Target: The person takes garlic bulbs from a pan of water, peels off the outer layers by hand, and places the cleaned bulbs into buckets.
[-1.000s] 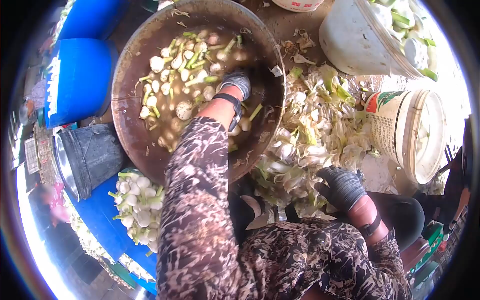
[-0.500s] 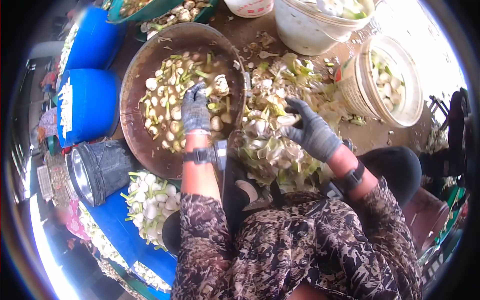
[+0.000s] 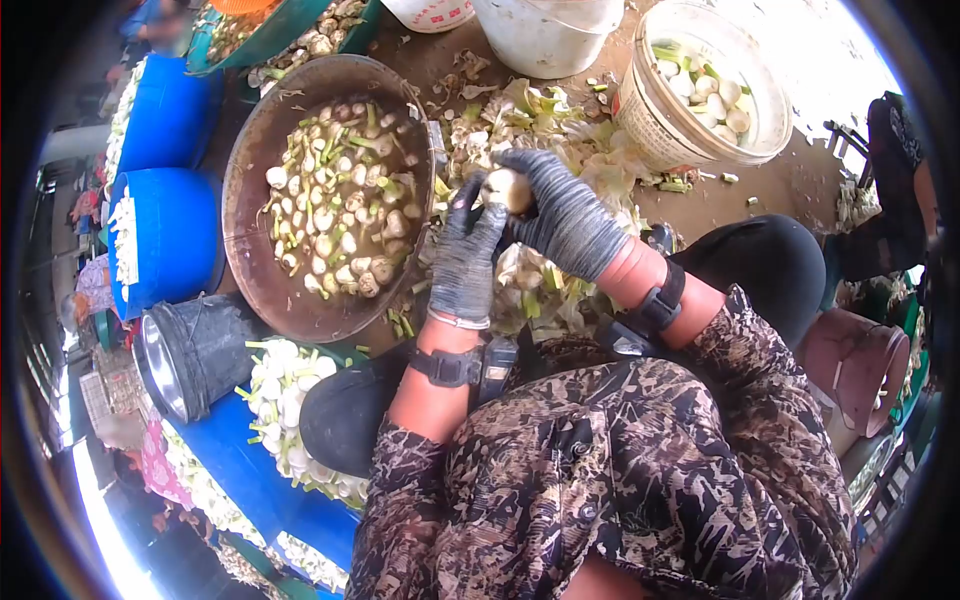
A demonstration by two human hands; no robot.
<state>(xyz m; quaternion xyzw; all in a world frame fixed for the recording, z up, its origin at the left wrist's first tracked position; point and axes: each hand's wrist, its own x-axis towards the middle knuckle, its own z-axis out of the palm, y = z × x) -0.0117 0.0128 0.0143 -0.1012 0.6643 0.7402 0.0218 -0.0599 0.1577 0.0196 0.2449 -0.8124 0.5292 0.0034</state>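
A pale garlic bulb [image 3: 508, 190] is held between my two gloved hands, above a heap of peeled leaves and skins [image 3: 535, 285]. My left hand [image 3: 466, 262], in a grey glove, grips it from the left. Around its right side curl the fingers of my right hand [image 3: 572, 215], gloved likewise; the fingertips partly hide the bulb. To the left stands a wide brown basin [image 3: 245, 240] of murky water, with many garlic bulbs [image 3: 340, 200] floating in it, some with green stems.
White buckets [image 3: 650, 110] stand beyond the heap, one holding trimmed bulbs. Blue tubs [image 3: 175, 235] and a black bucket [image 3: 210, 345] line the left. Trimmed garlic [image 3: 285, 400] lies by my left knee. A pinkish bucket [image 3: 850, 365] is at the right.
My left hand has come out of the basin and moved right, meeting my right hand over the heap. A garlic bulb is now held between them. The view has shifted slightly.
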